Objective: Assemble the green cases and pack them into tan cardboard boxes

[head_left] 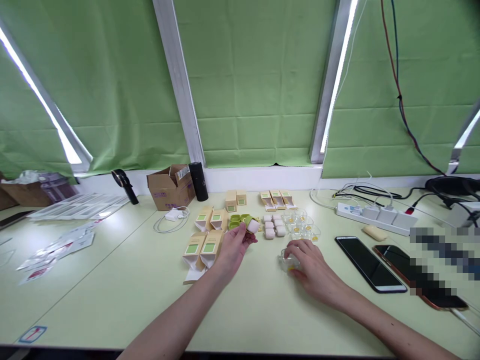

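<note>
My left hand (235, 245) is closed on a small pale pink block with rounded corners (252, 226), which has a green piece against it. Further right, my right hand (305, 260) has its fingers around a small clear plastic cup (284, 262) resting on the table. Beyond it are several similar clear cups (302, 225) with yellow spots at their bottoms. Pale pink blocks (269, 233) sit in short rows between my hands. Small green cups (234, 220) are just behind my left hand. Opened kraft boxes with green labels (193, 249) stand left of it.
More small kraft boxes (276, 199) stand at the back. A cardboard carton (170, 189) and a black bottle (198, 181) are behind on the left. Two phones (369, 262) and a power strip (375, 218) with cables lie right. Plastic packets (60, 252) lie left.
</note>
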Motion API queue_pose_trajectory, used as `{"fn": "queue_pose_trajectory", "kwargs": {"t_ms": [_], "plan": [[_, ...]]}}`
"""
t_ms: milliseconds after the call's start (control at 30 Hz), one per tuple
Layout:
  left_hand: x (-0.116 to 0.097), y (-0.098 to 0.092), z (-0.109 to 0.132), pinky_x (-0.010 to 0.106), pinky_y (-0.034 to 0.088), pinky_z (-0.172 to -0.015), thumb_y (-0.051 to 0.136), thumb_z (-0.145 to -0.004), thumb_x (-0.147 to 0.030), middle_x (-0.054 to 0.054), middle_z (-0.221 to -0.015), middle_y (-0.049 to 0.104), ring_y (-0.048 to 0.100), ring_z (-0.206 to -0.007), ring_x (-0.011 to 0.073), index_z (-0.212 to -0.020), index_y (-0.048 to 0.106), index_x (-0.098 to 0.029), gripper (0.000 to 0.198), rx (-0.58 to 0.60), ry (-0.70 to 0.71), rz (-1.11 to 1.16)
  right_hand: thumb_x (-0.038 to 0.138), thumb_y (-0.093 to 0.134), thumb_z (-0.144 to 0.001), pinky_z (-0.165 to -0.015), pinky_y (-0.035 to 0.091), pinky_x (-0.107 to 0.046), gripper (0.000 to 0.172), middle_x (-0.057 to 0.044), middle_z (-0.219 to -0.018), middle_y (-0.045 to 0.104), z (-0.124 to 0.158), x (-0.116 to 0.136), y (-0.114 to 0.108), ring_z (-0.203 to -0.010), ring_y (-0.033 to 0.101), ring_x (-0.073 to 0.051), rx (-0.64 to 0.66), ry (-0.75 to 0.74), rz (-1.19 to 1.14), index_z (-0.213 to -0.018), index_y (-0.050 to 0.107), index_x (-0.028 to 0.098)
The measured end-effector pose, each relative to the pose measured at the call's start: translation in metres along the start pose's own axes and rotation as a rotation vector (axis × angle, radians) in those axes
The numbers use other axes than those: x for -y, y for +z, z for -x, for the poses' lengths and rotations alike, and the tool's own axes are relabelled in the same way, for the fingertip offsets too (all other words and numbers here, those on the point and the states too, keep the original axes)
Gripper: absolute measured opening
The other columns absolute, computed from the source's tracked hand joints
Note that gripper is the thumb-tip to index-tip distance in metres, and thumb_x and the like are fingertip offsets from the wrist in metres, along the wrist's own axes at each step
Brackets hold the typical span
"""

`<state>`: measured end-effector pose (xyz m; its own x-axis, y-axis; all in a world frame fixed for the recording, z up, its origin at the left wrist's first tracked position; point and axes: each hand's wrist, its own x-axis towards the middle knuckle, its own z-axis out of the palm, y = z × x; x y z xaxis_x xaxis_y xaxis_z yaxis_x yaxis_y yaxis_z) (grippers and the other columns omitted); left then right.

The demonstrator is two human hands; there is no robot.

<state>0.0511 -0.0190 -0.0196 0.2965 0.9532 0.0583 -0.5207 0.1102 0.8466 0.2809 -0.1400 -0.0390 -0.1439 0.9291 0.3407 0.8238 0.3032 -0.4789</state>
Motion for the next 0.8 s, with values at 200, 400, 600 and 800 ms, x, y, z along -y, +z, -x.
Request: {"fn": "queue_pose_trajectory", "kwargs": {"t_ms": [200,400,600,800], "plan": [[0.000,0.000,0.000,0.031,0.059,-0.077,0.094,-0.073,-0.053,0.009,-0.083,0.075,0.067,-0.074,0.0150,-0.089,0.078,-0.008,0.051,-0.011,0.018,0.023,0.013,0.073,-0.076,-0.094,0.051,-0.047,0.065,-0.006,-0.113,0.067,-0.027,0.004,0.015,-0.105,0.065,-0.028,-0.014,0.260,-0.510,-0.132,0.045,0.028],[0.000,-0.003,-0.005,0.030,0.057,-0.079,0.093,-0.071,-0.058,0.006,-0.082,0.074,0.066,-0.073,0.0133,-0.089,0.077,-0.009,0.055,-0.066,0.108,0.054,0.026,0.095,-0.065,-0.090,0.054,-0.040,0.056,-0.006,-0.110,0.071,-0.067,0.027,0.005,-0.101,0.068,-0.023,0.157,0.261,-1.212,-0.112,0.063,0.023],[-0.001,-0.006,-0.008,0.029,0.056,-0.080,0.092,-0.071,-0.061,0.004,-0.082,0.073,0.066,-0.076,0.0130,-0.091,0.076,-0.011,0.056,-0.120,0.151,0.078,0.027,0.091,-0.069,-0.083,0.055,-0.037,0.047,-0.006,-0.103,0.075,-0.085,0.051,0.002,-0.092,0.068,-0.022,0.032,0.215,-1.634,-0.113,0.075,0.024],[0.000,-0.006,-0.008,0.029,0.056,-0.082,0.091,-0.072,-0.063,0.005,-0.085,0.074,0.067,-0.079,0.0137,-0.091,0.077,-0.013,0.056,-0.109,0.160,0.056,0.036,0.084,-0.074,-0.077,0.054,-0.039,0.046,-0.005,-0.104,0.077,-0.082,0.040,0.021,-0.087,0.071,-0.024,-0.073,0.204,-1.711,-0.118,0.072,0.029]]}}
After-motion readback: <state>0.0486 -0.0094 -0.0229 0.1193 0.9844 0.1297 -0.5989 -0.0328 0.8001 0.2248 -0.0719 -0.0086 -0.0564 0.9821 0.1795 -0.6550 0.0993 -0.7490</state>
